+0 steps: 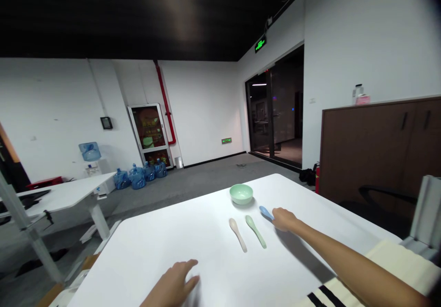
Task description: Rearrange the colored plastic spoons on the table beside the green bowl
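My right hand (284,219) is closed round the handle of a blue spoon (265,212), whose bowl end points toward the back left. Just behind it on the white table (155,242) stands a light green bowl (241,194). Left of the blue spoon lie a green spoon (255,231) and a beige spoon (237,235), side by side with their handles toward me. Near the table's front, my left hand (175,281) has thumb and fingers apart and holds nothing.
A brown cabinet (365,146) and a dark chair (379,201) stand on the right. Another white desk (76,192) is at the left, with several blue water jugs (137,177) on the floor behind it. Cream fabric with black stripes (327,295) shows at the near right edge.
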`<state>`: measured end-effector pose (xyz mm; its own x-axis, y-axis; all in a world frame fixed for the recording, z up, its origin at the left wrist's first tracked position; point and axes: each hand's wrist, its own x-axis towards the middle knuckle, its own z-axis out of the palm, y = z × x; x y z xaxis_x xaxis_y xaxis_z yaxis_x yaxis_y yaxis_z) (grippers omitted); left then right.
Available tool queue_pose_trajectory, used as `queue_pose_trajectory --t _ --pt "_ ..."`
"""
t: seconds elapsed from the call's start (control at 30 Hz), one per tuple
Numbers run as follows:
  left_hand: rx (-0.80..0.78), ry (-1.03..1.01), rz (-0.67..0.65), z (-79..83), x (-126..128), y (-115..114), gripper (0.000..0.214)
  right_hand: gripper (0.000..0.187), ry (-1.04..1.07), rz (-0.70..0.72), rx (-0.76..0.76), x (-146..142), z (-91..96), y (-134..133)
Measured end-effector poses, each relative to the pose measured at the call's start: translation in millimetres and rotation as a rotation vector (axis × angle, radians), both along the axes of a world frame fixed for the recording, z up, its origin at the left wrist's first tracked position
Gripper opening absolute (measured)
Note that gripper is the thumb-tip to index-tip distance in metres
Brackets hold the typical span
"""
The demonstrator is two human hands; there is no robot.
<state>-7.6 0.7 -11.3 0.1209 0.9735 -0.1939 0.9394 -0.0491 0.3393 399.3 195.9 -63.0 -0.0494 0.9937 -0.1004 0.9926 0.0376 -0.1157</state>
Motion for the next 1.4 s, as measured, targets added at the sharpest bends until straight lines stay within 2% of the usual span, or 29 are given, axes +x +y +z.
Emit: queue_pose_trajectory --t 0.23,0.63,0.77,0.93,1.07,1.13,1.2,1.4 --pt "0.007 0.001 -0.006 -1.1 -0.4 2.2 0.058 0.028 0.028 -0.029 -0.026 1.8 -7.5 1.6" --pt "-0.002 0.001 0.002 -0.8 0.1 2.0 0.057 0.035 -0.012 -0.015 -0.048 1.4 -3.5 -2.6" --pt "0.001 -0.005 0.007 1.4 0.8 0.2 0.057 0.035 -0.020 -0.019 0.040 -4.1 13.2 -6.3" --pt "-0.001 0.008 0.007 1.4 0.6 -0.7 0.057 0.045 0.013 0.023 0.196 -21.6 53.0 -19.2" --pt "0.011 -0.010 0.000 0.7 0.2 -0.4 0.057 0.055 0.136 0.161 0.312 -37.0 70.1 -33.6" --pt "0.013 -0.014 0.000 1.2 -0.1 -0.4 0.058 0.061 0.176 0.219 0.344 -43.4 65.9 -39.9" --pt "0.010 -0.011 0.000 2.2 -0.1 -0.7 0.058 0.067 0.184 0.238 0.336 -48.2 54.0 -44.6" --pt "0.016 -0.004 -0.001 3.8 1.3 -1.7 0.057 0.076 0.167 0.254 0.172 -49.9 15.5 -45.5"
